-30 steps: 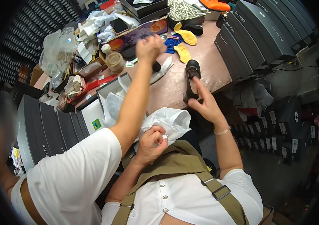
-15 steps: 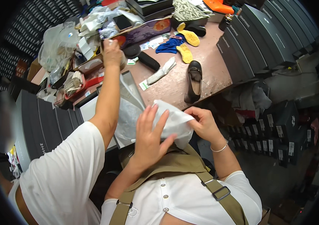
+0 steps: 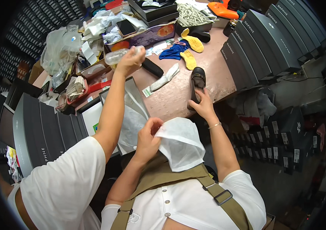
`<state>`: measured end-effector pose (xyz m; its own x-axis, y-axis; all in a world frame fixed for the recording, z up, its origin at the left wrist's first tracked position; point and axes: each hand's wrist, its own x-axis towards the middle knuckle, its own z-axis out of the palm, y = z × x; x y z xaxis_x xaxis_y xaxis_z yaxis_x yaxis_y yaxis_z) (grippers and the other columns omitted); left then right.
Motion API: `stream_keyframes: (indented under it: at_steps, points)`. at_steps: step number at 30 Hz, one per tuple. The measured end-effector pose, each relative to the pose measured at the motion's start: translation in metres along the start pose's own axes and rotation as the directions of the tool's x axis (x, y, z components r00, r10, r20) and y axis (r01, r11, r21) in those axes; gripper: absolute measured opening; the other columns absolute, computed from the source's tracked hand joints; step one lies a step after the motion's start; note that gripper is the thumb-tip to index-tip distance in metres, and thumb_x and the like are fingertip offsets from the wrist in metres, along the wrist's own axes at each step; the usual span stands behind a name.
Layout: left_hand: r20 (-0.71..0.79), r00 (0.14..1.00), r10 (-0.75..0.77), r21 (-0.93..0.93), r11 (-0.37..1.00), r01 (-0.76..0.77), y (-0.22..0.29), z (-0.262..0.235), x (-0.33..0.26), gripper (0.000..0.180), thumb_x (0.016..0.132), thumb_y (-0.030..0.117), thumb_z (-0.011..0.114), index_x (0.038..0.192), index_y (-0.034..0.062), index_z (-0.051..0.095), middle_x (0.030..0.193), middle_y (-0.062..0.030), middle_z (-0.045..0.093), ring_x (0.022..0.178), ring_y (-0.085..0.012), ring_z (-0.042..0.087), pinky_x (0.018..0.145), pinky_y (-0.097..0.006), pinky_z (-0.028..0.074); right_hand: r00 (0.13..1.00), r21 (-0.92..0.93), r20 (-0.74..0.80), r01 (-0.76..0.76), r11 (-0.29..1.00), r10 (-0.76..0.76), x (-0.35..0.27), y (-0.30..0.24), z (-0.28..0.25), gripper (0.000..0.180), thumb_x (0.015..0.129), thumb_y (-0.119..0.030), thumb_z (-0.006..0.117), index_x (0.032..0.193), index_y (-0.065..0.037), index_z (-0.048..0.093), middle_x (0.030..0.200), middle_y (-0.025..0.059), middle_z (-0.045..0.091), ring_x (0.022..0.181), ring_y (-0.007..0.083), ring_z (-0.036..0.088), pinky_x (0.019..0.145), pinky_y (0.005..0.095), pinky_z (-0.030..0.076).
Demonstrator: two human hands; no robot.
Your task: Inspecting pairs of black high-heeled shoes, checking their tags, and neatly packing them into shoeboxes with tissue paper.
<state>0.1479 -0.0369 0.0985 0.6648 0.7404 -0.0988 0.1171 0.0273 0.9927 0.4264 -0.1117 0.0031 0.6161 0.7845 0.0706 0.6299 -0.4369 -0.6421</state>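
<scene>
Indoors, two bare hands work apart at a crowded pink worktable. The left hand is closed on a thin white bag, pinching its left edge as the bag hangs in front of an olive apron. The right hand reaches forward to touch a dark shoe, thumb and fingers parted over the heel end; whether they grip it cannot be told. The shoe lies at the table's near edge, toe pointing away from the apron.

To the left, a co-worker's hand holds a clear bottle tilted almost flat, the bare forearm crossing over an open box lined with translucent white wrapping. Between bottle and shoe lie a black oblong object, a white wrapped roll, a blue cloth and two yellow pieces. Grey boxes stand in a row at the table's right side, and more dark boxes line the left.
</scene>
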Motion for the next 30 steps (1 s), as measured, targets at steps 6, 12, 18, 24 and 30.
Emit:
stream_keyframes:
  at_steps: [6,12,18,24,30]
  points:
    - [-0.038,0.997,0.061,0.071,0.996,-0.059,-0.015,0.008,0.065,0.012,0.082,0.0,0.066,0.094,-0.0003,0.064,0.081,0.002,0.058,0.073,-0.005,0.054,0.063,-0.019,0.043,0.97,0.941,0.216,-0.237,0.239,0.111,-0.07,-0.012,-0.105,0.046,0.089,-0.034,0.05,0.115,0.003,0.059,0.107,0.0153,0.065,0.084,0.0266,0.066,0.071,0.0432,0.059]
    - [-0.169,0.97,0.174,-0.102,0.976,-0.193,0.03,0.038,0.113,0.011,0.08,0.0,0.067,0.091,0.0008,0.065,0.075,0.0056,0.053,0.063,-0.0016,0.043,0.054,-0.019,0.036,0.978,0.996,0.009,0.009,0.086,-0.208,-0.155,-0.067,-0.194,0.085,0.078,-0.065,0.058,0.117,0.011,0.052,0.099,0.0261,0.065,0.063,0.0302,0.066,0.046,0.0371,0.055]
    - [0.199,0.964,0.18,-0.023,0.984,-0.179,0.077,0.034,0.045,0.019,0.076,-0.005,0.064,0.094,0.0015,0.066,0.079,0.0039,0.057,0.067,-0.0021,0.048,0.058,-0.019,0.04,0.935,0.913,0.351,-0.354,0.204,0.049,-0.132,-0.093,-0.131,0.05,0.082,-0.037,0.063,0.104,0.008,0.062,0.095,0.0098,0.067,0.083,0.0159,0.064,0.075,0.029,0.051]
    - [0.044,0.943,0.331,0.341,0.882,-0.325,0.052,0.009,0.077,0.019,0.076,0.002,0.062,0.094,-0.0018,0.068,0.069,-0.0061,0.06,0.06,-0.0108,0.051,0.058,-0.027,0.043,0.88,0.897,0.42,-0.367,-0.245,0.22,-0.117,-0.092,-0.085,0.056,0.09,-0.048,0.049,0.122,-0.002,0.057,0.11,0.0164,0.065,0.094,0.0324,0.066,0.062,0.0397,0.06]
    - [0.08,0.959,0.272,0.198,0.938,-0.283,0.051,0.03,0.08,0.017,0.079,0.008,0.069,0.093,-0.0008,0.069,0.069,-0.0061,0.061,0.061,-0.011,0.053,0.058,-0.027,0.043,0.861,0.785,0.494,-0.384,-0.486,0.119,-0.129,-0.073,-0.096,0.06,0.088,-0.056,0.045,0.114,-0.005,0.062,0.096,0.0153,0.068,0.075,0.035,0.067,0.054,0.0358,0.059]
